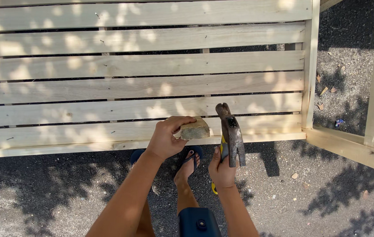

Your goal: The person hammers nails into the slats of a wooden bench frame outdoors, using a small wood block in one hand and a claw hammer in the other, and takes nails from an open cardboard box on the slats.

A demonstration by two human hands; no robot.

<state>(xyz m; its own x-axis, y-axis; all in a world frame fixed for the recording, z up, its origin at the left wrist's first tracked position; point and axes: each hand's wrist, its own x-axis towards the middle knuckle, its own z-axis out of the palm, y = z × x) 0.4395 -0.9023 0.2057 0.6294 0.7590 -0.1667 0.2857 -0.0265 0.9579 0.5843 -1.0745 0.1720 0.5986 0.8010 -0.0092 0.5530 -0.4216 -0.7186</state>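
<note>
Wooden slats (138,66) lie flat in a big pale frame on the gravel ground (310,197). Left hand (166,138) is closed around a small wood block (194,129), pressing it on the frame's near edge. Right hand (222,169) grips a rusty hammer (231,131), head up, just beside the block.

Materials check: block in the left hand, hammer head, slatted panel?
Block: likely rough stone or concrete, though worn wood is possible; grey-tan, chipped and matte. Hammer head: steel, dull brown, apparently rusted. Slatted panel: pale unfinished softwood, with visible grain and nail heads.
</note>
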